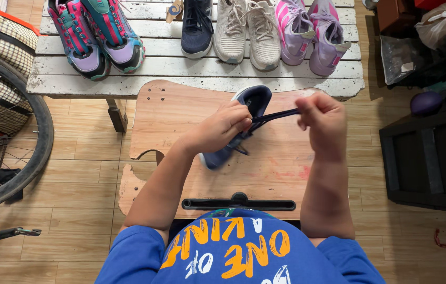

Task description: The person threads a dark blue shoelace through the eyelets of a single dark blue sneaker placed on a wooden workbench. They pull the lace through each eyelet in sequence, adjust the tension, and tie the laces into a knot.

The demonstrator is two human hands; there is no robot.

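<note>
A dark navy sneaker (257, 100) lies on a worn wooden board (181, 113) in front of me, its heel toward the far side. My left hand (223, 126) presses on the shoe's upper and pinches the lace there. My right hand (323, 118) is closed on the free end of the dark lace (275, 114), which runs taut between the two hands.
Beyond the board stands a white slatted table (191, 68) with a row of sneakers: a pink-teal pair (96, 37), one navy shoe (197, 29), a beige pair (246, 31), a pink-lilac pair (312, 34). A bicycle wheel (17, 131) is at left, dark boxes (428, 158) at right.
</note>
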